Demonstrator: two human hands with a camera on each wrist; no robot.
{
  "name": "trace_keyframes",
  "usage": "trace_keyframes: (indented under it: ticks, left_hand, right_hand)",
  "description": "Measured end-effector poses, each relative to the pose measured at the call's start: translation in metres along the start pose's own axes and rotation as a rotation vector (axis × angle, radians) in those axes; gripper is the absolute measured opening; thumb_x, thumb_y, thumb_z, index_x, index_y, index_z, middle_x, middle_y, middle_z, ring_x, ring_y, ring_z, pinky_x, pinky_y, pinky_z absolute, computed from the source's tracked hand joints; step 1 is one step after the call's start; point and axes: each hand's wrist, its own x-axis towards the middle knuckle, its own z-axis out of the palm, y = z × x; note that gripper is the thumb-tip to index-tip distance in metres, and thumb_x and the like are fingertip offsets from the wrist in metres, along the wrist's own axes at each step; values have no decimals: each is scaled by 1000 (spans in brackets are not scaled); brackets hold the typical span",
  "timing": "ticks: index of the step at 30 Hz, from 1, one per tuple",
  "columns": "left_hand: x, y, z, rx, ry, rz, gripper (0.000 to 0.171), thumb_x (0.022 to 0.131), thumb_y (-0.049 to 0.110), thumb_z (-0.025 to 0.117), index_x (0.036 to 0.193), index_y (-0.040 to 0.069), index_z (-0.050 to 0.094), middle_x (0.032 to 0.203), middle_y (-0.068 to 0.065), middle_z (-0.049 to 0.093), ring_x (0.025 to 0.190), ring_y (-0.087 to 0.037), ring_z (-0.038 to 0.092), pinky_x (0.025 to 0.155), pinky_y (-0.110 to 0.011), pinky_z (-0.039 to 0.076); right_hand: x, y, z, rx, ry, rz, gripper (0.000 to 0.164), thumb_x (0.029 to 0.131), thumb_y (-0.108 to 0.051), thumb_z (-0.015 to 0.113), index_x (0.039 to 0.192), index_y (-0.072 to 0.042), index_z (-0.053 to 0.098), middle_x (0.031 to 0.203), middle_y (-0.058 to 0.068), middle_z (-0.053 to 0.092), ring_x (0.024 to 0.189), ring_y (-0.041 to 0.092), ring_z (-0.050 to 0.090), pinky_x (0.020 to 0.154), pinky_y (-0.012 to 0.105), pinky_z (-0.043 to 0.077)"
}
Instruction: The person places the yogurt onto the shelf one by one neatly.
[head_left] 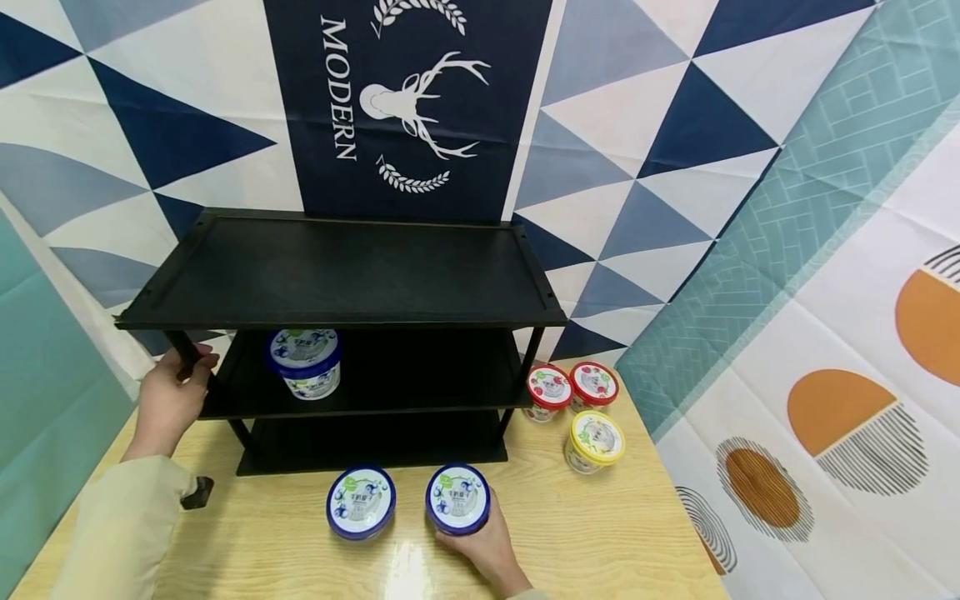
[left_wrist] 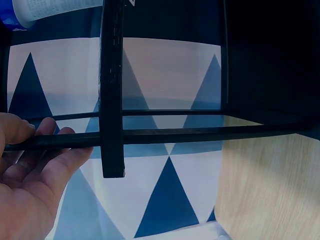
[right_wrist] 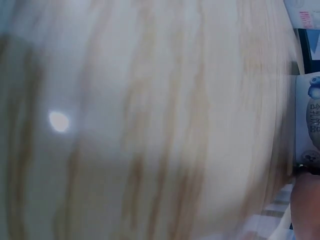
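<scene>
My left hand [head_left: 171,398], fingers curled round a rack post [head_left: 183,346], my right hand [head_left: 489,546], gripping one blue-lidded tub [head_left: 457,498], another [head_left: 361,501] nearby.

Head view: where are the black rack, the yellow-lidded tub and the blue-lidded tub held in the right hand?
Black rack [head_left: 348,273]: head view, bare top panel.
Yellow-lidded tub [head_left: 597,438]: head view, lid.
Held blue-lidded tub [head_left: 457,498]: head view, lid.

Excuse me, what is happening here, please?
A person's left hand grips a post of the black rack, while the right hand holds a blue-lidded tub in front. A second blue-lidded tub stands on the table, a third tub on the middle shelf. Two red-lidded tubs and a yellow-lidded tub stand to the rack's right.
</scene>
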Motion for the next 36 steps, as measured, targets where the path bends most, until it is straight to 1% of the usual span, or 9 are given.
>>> trace_keyframes:
  ticks: [2,6,8,13,20,24,27,31,36]
  left_hand:
    - [1,0,1,2,-1,0,29,98,17,41,116,-2,54,113,-20,61,79,23,33,62,-4,36]
    - [0,1,0,4,4,-1,28,98,17,41,115,-1,54,101,-1,63,79,23,34,62,-4,37]
    - [0,1,0,-3,5,0,29,98,17,41,115,-2,54,101,0,64,79,23,34,62,-4,36]
    - [0,1,1,1,4,0,29,98,16,41,115,-2,54,114,-23,61,79,24,33,61,-4,36]
    - [0,0,1,4,9,6,28,98,16,42,115,-2,54,108,-17,62,78,23,34,62,-4,36]
    - [0,1,0,-4,6,8,29,98,16,40,116,-2,54,114,-22,60,79,23,33,62,-5,36]
    - [-1,1,0,-2,10,9,29,98,16,40,116,-2,54,106,-12,63,79,23,34,63,-6,36]
    - [-1,0,-1,2,15,8,29,98,18,41,115,-1,54,96,13,56,78,23,35,65,-7,36]
    - [-1,0,0,-6,12,9,29,98,19,41,115,-1,54,95,15,55,78,22,35,65,-8,36]
  right_hand:
    - [0,0,1,18,3,0,103,49,-18,93,137,-14,39,129,6,53,123,25,47,106,43,33]
    - [-1,1,3,41,11,-7,101,50,-17,92,136,-14,39,129,4,52,120,19,48,105,35,35]
    - [-2,1,3,38,22,-33,100,50,-18,92,135,-12,39,128,5,53,118,19,49,104,34,36]
    - [-3,5,5,9,53,-140,96,52,-19,91,133,-8,40,123,10,54,113,22,53,98,39,41]
    - [-2,4,6,38,39,-86,99,51,-17,91,134,-10,39,126,8,53,117,20,50,103,34,37]
    - [-3,2,8,43,46,-84,100,50,-15,91,135,-10,38,126,8,54,116,15,50,102,29,37]
    - [-3,0,8,59,44,-87,100,51,-14,91,135,-10,38,127,8,53,117,15,50,103,28,36]
    - [-2,-3,8,78,42,-68,101,51,-12,91,136,-11,37,129,6,52,118,16,49,104,29,35]
    - [0,-7,5,73,53,-63,102,50,-13,91,137,-11,37,129,6,52,119,16,48,106,32,34]
